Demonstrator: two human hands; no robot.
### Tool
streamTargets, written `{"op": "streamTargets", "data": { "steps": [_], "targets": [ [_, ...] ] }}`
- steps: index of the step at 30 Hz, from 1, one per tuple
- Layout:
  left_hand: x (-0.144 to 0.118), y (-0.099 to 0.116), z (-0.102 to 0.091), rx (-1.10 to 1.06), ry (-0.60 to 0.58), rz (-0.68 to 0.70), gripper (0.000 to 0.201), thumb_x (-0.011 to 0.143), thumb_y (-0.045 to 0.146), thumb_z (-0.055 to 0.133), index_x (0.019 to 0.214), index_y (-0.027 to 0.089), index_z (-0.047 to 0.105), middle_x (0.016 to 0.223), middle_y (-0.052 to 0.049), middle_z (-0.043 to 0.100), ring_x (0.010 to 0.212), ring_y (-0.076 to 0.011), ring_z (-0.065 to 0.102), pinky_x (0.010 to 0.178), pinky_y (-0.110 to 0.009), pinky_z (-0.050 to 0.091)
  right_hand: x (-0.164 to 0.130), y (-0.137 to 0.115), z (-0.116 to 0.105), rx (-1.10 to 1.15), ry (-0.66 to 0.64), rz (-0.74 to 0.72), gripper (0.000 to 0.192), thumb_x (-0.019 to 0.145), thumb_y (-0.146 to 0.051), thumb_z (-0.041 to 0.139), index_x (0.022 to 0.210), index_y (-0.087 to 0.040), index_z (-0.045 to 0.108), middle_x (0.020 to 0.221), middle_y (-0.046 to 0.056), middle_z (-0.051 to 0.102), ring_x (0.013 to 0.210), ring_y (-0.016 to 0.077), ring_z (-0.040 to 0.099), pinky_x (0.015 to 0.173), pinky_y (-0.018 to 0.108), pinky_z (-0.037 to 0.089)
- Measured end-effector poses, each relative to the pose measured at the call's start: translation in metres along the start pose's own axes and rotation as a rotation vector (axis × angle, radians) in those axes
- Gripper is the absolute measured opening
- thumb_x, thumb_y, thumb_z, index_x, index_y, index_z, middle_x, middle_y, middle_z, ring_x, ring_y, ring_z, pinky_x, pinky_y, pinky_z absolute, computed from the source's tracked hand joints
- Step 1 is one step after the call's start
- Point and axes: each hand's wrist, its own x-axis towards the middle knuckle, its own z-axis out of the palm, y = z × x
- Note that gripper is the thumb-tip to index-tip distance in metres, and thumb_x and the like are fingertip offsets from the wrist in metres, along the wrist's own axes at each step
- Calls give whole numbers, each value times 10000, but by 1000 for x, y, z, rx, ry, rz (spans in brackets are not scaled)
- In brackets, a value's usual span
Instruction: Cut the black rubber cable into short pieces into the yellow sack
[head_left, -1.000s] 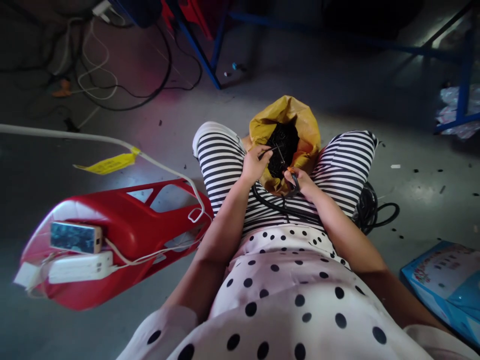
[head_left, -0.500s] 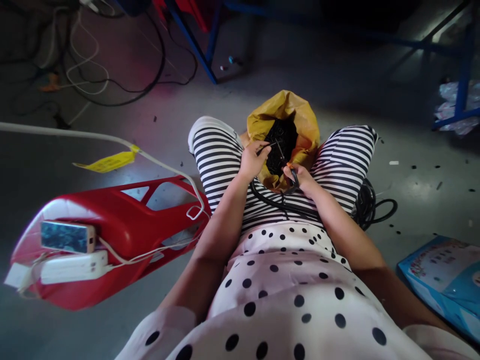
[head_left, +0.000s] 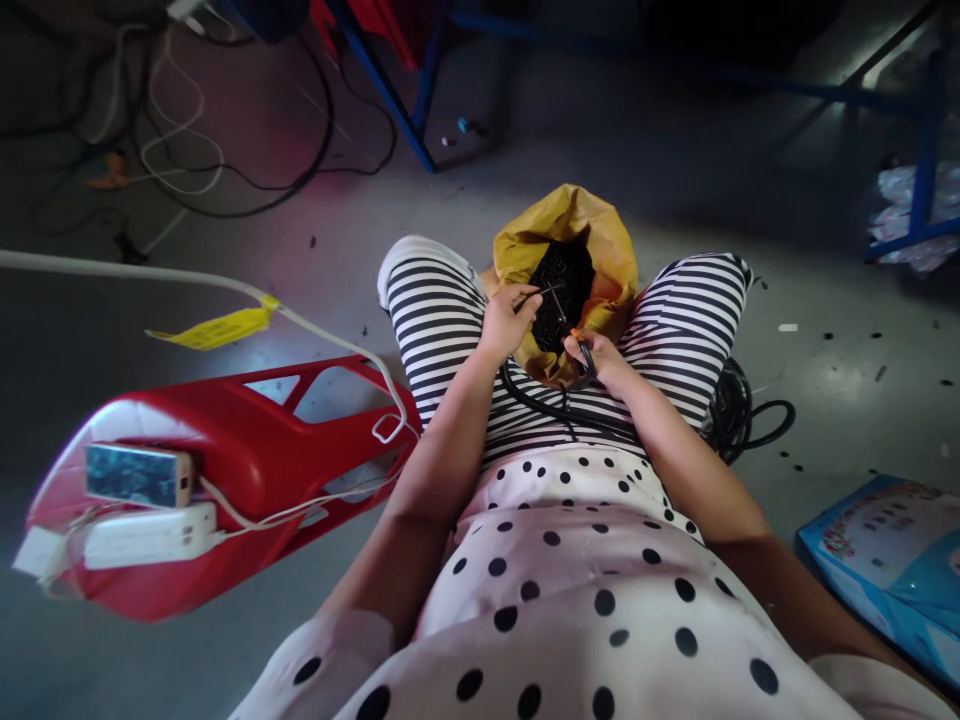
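Observation:
My left hand [head_left: 510, 320] is closed, its fingers pinching a thin black tube [head_left: 562, 410] over the mouth of a yellow bag [head_left: 611, 225]. From under that hand the tube loops across my lap toward my right thigh. My right hand [head_left: 604, 360] grips a pair of scissors [head_left: 587, 362] with black and orange handles. Their blades point up and left, near the tube end at my left fingertips; whether they touch it is too small to tell. Dark black bits [head_left: 566, 270] fill the inside of the bag, which sits between my knees.
On my left stands a red plastic stool [head_left: 247, 440] bearing a phone [head_left: 139, 475] and a white power strip [head_left: 150, 537]. A white cable [head_left: 187, 275] crosses there. Black tubing lies coiled [head_left: 731, 410] by my right thigh, near a blue box [head_left: 885, 560]. Blue metal legs [head_left: 405, 115] stand ahead.
The scissors' blades have shifted slightly by my left fingertips. Both hands stay almost in place, and the whole view has moved a little.

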Motion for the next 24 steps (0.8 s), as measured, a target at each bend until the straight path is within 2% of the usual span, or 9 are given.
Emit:
{"op": "streamTargets", "data": {
  "steps": [6, 16, 24],
  "targets": [
    [-1, 7, 1, -13, -1, -9, 96, 945, 176, 707, 1031, 154, 744, 756, -10, 717, 657, -129, 674, 705, -249, 537, -1, -1, 0, 7, -2, -3, 859, 514, -976, 800, 827, -209, 571, 694, -53, 482, 621, 113, 437, 582, 284, 331],
    [-1, 7, 2, 9, 6, 15, 97, 936, 169, 701, 1019, 148, 745, 731, -2, 704, 650, -136, 668, 695, -254, 527, -1, 0, -3, 6, 11, -12, 848, 543, -956, 802, 872, -200, 607, 688, -50, 518, 622, 118, 465, 584, 276, 341],
    [-1, 5, 2, 16, -27, -1, 132, 932, 183, 694, 1043, 141, 753, 747, 0, 699, 647, -133, 659, 701, -256, 515, -4, -7, 1, 52, 31, 29, 853, 450, -878, 895, 865, -195, 598, 661, -69, 506, 602, 97, 429, 573, 262, 312]
  ]
}}
